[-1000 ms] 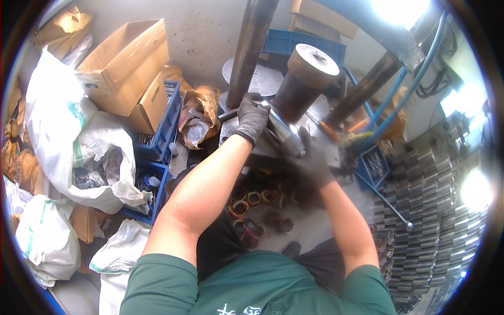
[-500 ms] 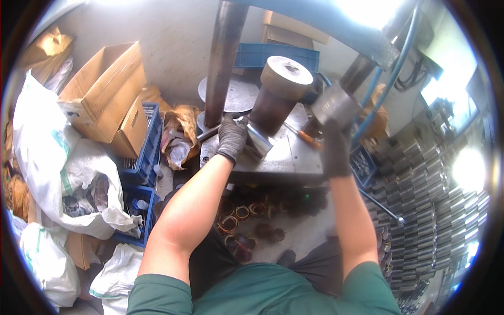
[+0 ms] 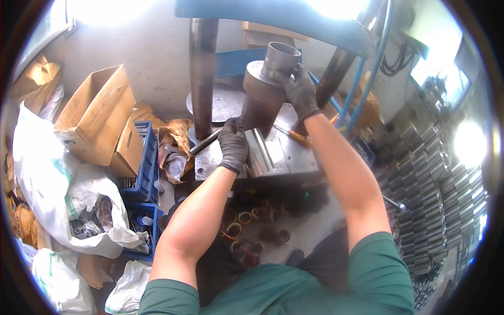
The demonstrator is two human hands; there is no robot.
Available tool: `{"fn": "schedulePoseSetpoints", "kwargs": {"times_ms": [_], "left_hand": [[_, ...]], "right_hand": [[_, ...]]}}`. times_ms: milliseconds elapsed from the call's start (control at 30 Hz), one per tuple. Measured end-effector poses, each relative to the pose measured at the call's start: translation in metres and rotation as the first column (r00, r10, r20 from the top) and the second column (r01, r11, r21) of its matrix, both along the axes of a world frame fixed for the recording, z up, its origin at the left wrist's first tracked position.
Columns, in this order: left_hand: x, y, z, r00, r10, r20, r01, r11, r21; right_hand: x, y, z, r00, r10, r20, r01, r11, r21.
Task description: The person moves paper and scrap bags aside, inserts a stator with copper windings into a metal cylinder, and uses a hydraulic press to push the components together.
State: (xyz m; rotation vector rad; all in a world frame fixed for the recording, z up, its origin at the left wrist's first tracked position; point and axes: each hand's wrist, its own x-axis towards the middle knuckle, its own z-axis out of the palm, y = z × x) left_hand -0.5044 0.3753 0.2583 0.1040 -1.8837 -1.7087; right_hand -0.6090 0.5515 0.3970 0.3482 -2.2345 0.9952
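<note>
metal sleeve (image 3: pixel 282 59) partly behind right grip (image 3: pixel 301 93), hold of left grip (image 3: pixel 233 145) unclear

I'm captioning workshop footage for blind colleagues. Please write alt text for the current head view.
A gloved right hand holds a short metal tube at the top of a thick column; the gloved left hand is beside a shiny cylinder. A cardboard box and white sacks are on the left, stacked metal parts on the right.

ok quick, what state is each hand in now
Left hand: beside the shiny cylinder; grip can't be told.
Right hand: holding the metal sleeve.
</note>
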Motion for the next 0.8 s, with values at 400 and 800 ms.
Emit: {"fn": "schedulePoseSetpoints", "kwargs": {"times_ms": [400, 800], "left_hand": [[0.136, 0.076, 0.046, 0.548, -0.815, -0.189, 0.537, 0.516, -0.667], [0.172, 0.109, 0.041, 0.530, -0.848, -0.019, 0.588, 0.384, -0.712]], "right_hand": [[0.288, 0.118, -0.136, 0.238, 0.846, 0.477, 0.149, 0.454, -0.878], [0.499, 0.264, -0.054, 0.756, 0.218, 0.617, 0.489, 0.438, -0.754]]}}
